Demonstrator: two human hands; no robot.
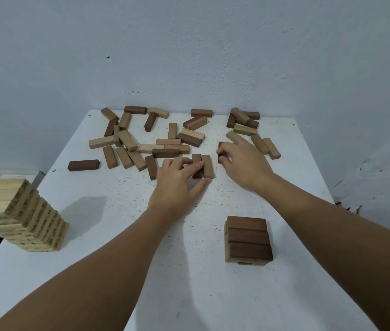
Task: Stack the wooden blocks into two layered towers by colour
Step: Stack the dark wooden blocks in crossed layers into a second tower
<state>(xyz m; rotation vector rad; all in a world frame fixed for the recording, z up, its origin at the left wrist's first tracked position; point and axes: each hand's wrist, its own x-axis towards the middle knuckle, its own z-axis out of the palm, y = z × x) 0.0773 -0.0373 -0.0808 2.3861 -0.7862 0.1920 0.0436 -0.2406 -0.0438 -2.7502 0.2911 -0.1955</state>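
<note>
Left hand pinches two side-by-side blocks, long axes pointing away toward wall, flat on table. Right hand grips dark block, orientation mostly hidden.

dark brown blocks, speckled white table

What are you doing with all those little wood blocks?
A person is sorting wooden blocks on a white table. The left hand pinches a pair of blocks lying side by side, and the right hand grips a dark block next to it. A short dark tower stands near the front, a tall pale tower stands at the left edge, and loose blocks lie scattered at the back.
</note>
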